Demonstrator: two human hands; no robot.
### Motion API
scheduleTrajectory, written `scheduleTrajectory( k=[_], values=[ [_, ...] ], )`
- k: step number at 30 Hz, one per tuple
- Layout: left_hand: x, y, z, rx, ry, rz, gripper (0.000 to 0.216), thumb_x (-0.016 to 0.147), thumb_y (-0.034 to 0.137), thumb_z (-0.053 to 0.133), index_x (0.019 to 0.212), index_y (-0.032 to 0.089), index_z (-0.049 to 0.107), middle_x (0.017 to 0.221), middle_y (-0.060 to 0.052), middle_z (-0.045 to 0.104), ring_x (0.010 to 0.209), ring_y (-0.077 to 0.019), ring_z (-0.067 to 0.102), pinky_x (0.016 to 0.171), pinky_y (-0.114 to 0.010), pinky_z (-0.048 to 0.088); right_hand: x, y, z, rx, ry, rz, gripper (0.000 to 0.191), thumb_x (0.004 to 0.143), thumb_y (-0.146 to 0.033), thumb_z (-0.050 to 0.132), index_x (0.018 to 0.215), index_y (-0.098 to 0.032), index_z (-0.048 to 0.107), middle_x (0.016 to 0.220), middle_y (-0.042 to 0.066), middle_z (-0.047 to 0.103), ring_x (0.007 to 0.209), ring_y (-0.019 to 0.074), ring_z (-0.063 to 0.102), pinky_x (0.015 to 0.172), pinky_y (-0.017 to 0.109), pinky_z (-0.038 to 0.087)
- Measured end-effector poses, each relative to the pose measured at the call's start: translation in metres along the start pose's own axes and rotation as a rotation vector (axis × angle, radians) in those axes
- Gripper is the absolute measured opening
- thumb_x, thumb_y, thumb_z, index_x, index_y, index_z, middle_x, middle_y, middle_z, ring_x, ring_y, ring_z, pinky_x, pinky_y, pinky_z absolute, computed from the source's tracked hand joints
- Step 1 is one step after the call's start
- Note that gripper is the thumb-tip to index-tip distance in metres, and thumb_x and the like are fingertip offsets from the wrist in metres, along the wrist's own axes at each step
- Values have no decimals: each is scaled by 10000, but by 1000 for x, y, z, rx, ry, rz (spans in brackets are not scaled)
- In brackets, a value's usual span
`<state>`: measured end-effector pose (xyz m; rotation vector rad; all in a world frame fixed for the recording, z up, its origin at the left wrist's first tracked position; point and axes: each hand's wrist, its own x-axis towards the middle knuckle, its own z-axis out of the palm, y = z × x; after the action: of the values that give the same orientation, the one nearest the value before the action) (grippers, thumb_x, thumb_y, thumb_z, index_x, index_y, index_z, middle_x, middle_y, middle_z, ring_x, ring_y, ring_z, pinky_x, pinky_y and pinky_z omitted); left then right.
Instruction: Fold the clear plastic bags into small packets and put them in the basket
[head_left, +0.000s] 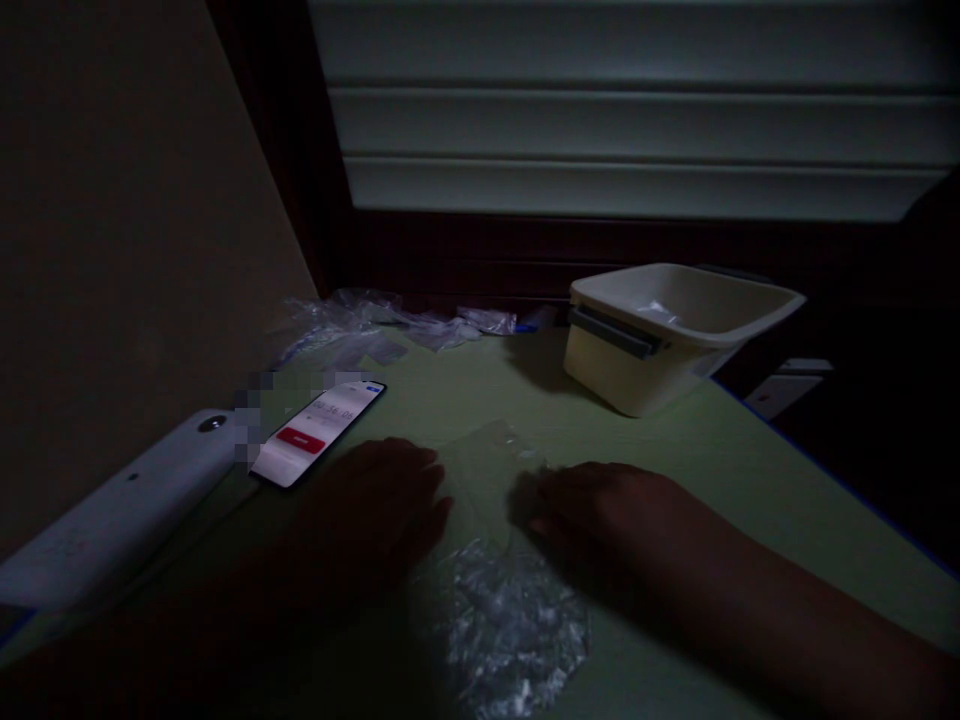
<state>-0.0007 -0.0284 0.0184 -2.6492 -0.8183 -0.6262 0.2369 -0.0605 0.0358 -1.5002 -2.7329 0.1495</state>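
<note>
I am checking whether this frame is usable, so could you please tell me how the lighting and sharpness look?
Head view: very dim overall, with both hands, left hand and right hand, reduced to dark shapes; the phone screen is the brightest spot and a patch beside it is pixelated; the clear plastic bag catches faint glints; the tub casts a soft shadow leftward on the green table.

Green table (720, 470): phone (319, 432), tub (675, 335), plastic (502, 620).

Dim room: green table (750, 470), beige wall (127, 250), shuttered window (622, 110).
</note>
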Motion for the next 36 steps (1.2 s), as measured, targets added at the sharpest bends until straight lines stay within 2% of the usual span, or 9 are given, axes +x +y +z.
scheduleTrajectory(
  k=[5,8,11,14,18,22,25,30,36],
  values=[
    [2,-10,7,-3,-265,-269,243,898,283,470,921,110,638,908,-123,632,824,-271,594,695,-414,520,1,5,-7,84,64,64,211,907,-200,487,776,-164,649,738,48,665,573,126,593,517,223,392],
    [2,-10,8,-3,-334,-321,258,885,307,503,993,110,630,946,-117,618,856,-274,577,728,-432,515,0,13,-9,173,128,121,188,883,-184,504,760,-164,644,743,50,643,568,118,571,506,215,379],
    [2,-9,9,-26,-336,-327,234,882,277,513,999,114,632,958,-114,610,876,-275,568,738,-432,507,-3,19,-9,310,122,69,118,852,-165,545,803,-175,652,782,42,656,630,132,597,562,223,415],
    [3,-10,10,-63,-354,-324,198,889,249,514,956,112,640,948,-113,606,872,-272,566,742,-432,501,-5,18,-10,438,13,-43,102,844,-127,570,853,-185,653,826,24,669,711,138,621,642,230,443],
    [1,-16,15,-110,-339,-307,191,918,254,500,946,125,637,959,-95,599,881,-250,565,760,-410,495,-5,13,-10,413,-39,-76,114,873,-135,556,858,-189,654,843,21,653,744,147,610,675,251,451],
    [-1,-20,19,-164,-298,-288,191,919,252,509,997,130,632,966,-87,603,887,-250,568,758,-407,491,2,17,-6,383,63,42,134,911,-221,520,896,-168,642,852,52,627,713,150,593,657,261,462],
    [-1,-19,19,-179,-278,-286,174,910,227,522,999,124,629,970,-91,607,892,-254,563,769,-415,487,7,24,-2,356,145,115,140,901,-214,533,975,-154,635,906,77,622,737,155,595,670,260,471],
    [-3,-20,22,-247,-219,-274,160,912,199,519,1021,129,613,972,-80,607,897,-239,553,773,-385,476,11,28,5,354,185,132,168,891,-194,530,1017,-147,631,955,93,633,774,173,614,694,274,484],
    [-5,-23,30,-367,-165,-258,177,913,218,504,1043,154,606,969,-66,613,905,-219,551,797,-354,459,19,38,23,439,290,163,267,861,-281,570,1101,-167,592,1050,116,639,898,235,625,782,341,484]
  ],
)
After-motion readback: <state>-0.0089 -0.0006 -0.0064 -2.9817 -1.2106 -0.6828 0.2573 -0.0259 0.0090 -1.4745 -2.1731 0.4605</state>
